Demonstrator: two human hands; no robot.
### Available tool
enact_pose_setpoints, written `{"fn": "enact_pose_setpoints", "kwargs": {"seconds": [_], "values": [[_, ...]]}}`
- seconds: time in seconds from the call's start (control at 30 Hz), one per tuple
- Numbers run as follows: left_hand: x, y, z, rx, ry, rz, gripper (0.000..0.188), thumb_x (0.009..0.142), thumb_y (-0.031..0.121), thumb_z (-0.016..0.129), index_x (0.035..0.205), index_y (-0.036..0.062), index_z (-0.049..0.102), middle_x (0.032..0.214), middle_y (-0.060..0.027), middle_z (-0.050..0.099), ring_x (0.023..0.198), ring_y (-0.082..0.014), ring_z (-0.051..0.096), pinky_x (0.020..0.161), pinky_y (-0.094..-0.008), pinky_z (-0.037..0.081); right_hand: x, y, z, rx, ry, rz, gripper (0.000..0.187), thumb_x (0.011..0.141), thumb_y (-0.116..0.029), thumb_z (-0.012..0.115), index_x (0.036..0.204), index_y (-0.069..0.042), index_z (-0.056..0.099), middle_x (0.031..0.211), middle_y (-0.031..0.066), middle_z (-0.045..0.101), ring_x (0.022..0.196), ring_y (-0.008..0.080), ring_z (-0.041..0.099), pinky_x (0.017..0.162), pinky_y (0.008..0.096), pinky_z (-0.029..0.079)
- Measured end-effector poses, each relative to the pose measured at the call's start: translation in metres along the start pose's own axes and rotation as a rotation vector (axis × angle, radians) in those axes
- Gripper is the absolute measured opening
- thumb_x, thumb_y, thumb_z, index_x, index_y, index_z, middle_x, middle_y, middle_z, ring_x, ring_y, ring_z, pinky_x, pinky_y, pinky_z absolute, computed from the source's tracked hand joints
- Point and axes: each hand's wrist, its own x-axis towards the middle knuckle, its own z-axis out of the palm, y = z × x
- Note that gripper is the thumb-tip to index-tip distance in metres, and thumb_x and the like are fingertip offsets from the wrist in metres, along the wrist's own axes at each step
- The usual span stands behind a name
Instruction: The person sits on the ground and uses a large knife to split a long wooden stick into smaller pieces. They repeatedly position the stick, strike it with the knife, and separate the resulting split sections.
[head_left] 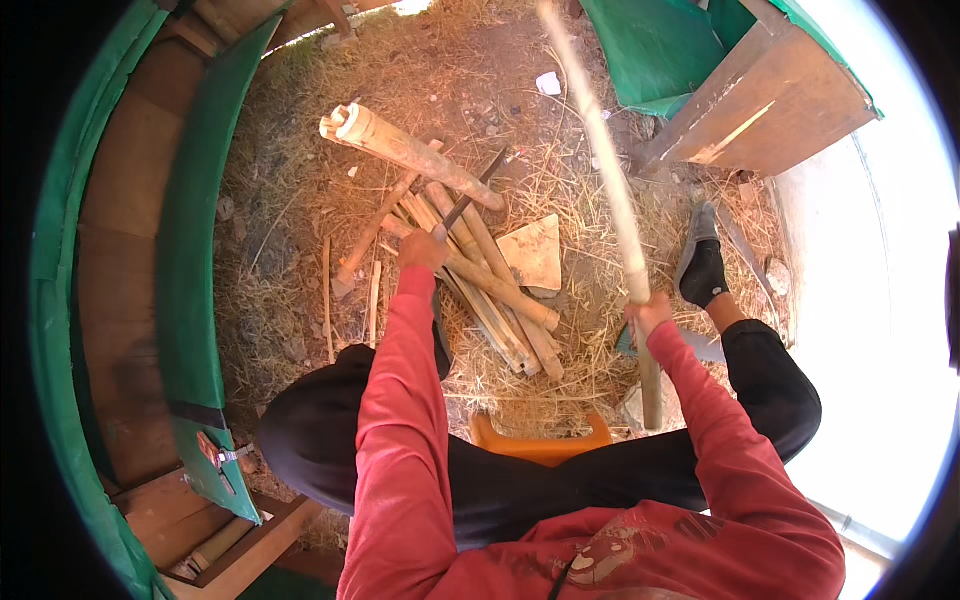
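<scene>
My left hand is closed around the grip of a knife, whose long dark blade points away to the upper right over a pile of bamboo pieces. My right hand grips a long pale bamboo pole near its lower end. The pole stretches from between my knees to beyond the far edge of the view. A thick bamboo bundle with a split far end lies across the pile's far side. Left of the pile, a wooden-handled tool rests on the straw.
A pale flat slab lies right of the pile. Part of an orange stool shows between my legs. Green-covered panels line the left, with a wooden, green-covered structure at far right. A white wall bounds the right side.
</scene>
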Motion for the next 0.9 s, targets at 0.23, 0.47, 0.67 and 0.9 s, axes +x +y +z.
{"fn": "enact_pose_setpoints", "kwargs": {"seconds": [0.23, 0.47, 0.67, 0.9], "values": [[-0.012, 0.017, -0.006, 0.038, 0.053, 0.049, 0.031, 0.078, 0.023, 0.064, 0.094, -0.0028, 0.069, 0.098, -0.0254, 0.067, 0.093, -0.0391, 0.066, 0.080, -0.0444, 0.053, -0.025, -0.198, -0.033, 0.421, -0.209, -0.732, 0.014, 0.069, 0.004, 0.055, 0.083, 0.003, 0.053, 0.057, 0.0089, 0.054, 0.043, 0.0185, 0.053, 0.041, 0.0287, 0.043], [-0.002, 0.020, 0.015, -0.027, 0.077, 0.028, 0.027, 0.075, 0.022, 0.065, 0.090, -0.0004, 0.068, 0.095, -0.0242, 0.068, 0.091, -0.0377, 0.066, 0.080, -0.0440, 0.053, -0.001, -0.084, -0.024, 0.136, 0.064, -0.435, 0.026, 0.067, -0.001, 0.069, 0.089, 0.000, 0.057, 0.067, 0.0074, 0.059, 0.054, 0.0190, 0.060, 0.047, 0.0322, 0.050], [0.034, 0.032, 0.012, 0.147, 0.168, 0.197, 0.023, 0.075, 0.020, 0.065, 0.088, 0.0014, 0.070, 0.090, -0.0204, 0.069, 0.088, -0.0361, 0.067, 0.077, -0.0421, 0.054, 0.019, 0.109, -0.010, -0.802, 0.090, 0.211, 0.039, 0.067, -0.022, 0.071, 0.095, 0.006, 0.066, 0.081, 0.0237, 0.067, 0.067, 0.0328, 0.067, 0.061, 0.0416, 0.054], [-0.001, 0.034, 0.005, 0.059, 0.063, 0.102, 0.027, 0.077, 0.023, 0.066, 0.090, -0.0005, 0.070, 0.091, -0.0237, 0.068, 0.090, -0.0379, 0.067, 0.078, -0.0427, 0.054, 0.032, 0.125, -0.003, -0.915, -0.039, 0.204, 0.080, 0.071, -0.040, 0.074, 0.131, 0.004, 0.045, 0.123, 0.0295, 0.054, 0.117, 0.0415, 0.052, 0.098, 0.0464, 0.044]]}}
